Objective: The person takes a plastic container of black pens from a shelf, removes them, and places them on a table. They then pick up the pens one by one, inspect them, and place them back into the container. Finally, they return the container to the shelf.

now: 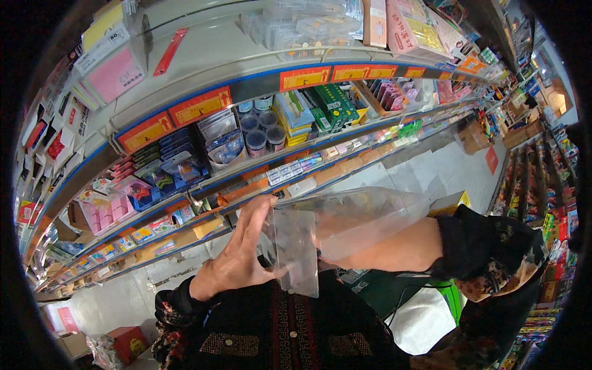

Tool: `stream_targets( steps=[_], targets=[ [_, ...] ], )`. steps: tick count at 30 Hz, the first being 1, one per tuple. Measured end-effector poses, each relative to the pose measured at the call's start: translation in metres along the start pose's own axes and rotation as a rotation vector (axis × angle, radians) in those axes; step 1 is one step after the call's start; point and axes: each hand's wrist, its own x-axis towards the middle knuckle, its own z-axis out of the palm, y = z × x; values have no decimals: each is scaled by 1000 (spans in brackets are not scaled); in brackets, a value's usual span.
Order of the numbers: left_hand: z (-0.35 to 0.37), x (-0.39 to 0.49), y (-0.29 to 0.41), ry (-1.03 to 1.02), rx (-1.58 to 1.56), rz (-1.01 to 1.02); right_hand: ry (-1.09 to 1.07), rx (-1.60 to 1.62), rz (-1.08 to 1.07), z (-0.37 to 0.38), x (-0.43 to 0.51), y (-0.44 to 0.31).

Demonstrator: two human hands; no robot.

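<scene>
A clear plastic container [296,249] is held in front of my chest, its flat, scuffed end facing up towards me. My left hand [240,254] grips its left side, fingers along the top edge and thumb lower down. From the right comes my right forearm [397,249] in a dark patterned sleeve. My right hand [330,229] shows only blurred through the plastic; whether it is inside or behind the container I cannot tell, and its fingers are hidden.
A tiered store shelf [203,92] with a wire rail runs across ahead. It holds plastic jars [259,138], green boxes [335,108], stacked clear containers [305,27] and a red strip [171,52]. Below lie the tiled floor [416,173], a white object [421,319] and cartons [127,344].
</scene>
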Motion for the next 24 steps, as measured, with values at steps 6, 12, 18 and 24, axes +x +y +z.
stream_targets(
  steps=[6, 12, 18, 24],
  targets=[
    [7, 0, 2, -20, -52, -130, -41, 54, 84, 6, 15, 0],
    [12, 2, 2, 24, -52, -84, -149, -111, 147, -1, 24, -11],
    [12, 4, 4, 22, -30, -47, -430, -457, 234, -3, 37, -30],
    [7, 8, 6, 32, 38, 3, -722, -709, 295, 13, 59, -29]
  ],
)
